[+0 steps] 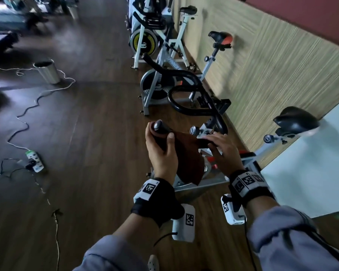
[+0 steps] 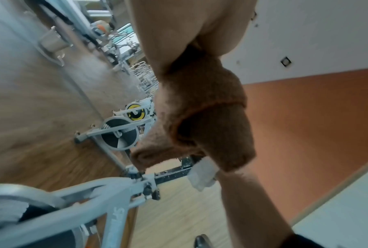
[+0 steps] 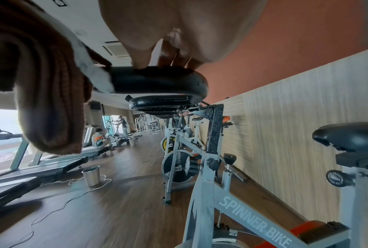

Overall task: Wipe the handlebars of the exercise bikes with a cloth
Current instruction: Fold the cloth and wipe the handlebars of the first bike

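Left grip [image 1: 160,151] is wrapped round the near end of the handlebar [image 1: 160,128], with the brown cloth [image 1: 188,159] caught between palm and bar, thumb lying on top of the fabric. Only the bar's rounded black tip pokes out past the fingers. The rest of the cloth hangs down off the bar in a loose flap between the 2 wrists. In the left wrist view the cloth [image 2: 202,107] bunches up thick under the hand and blocks most of the bar.

Right grip [image 1: 223,151] isn't clamped on anything: fingers are mostly straight, tips resting on top of the black bar further along. The right wrist view shows it best, fingertips [image 3: 140,64] pressing down on the bar [image 3: 157,78] and the cloth [image 3: 40,83] draped just beside them to the left.

This is the nearest bike [image 3: 253,216], grey frame with "SPINNER BIKE" on it, black saddle [image 1: 296,120] off to the right. 2 more bikes stand in a row behind it along the pale panelled wall [image 1: 272,65], the middle one with an orange-and-black saddle [image 1: 221,38].

Out on the wood floor [image 1: 90,133] there's a steel bin [image 1: 47,72], a wiggly white cable [image 1: 27,106] and a power strip [image 1: 34,161].
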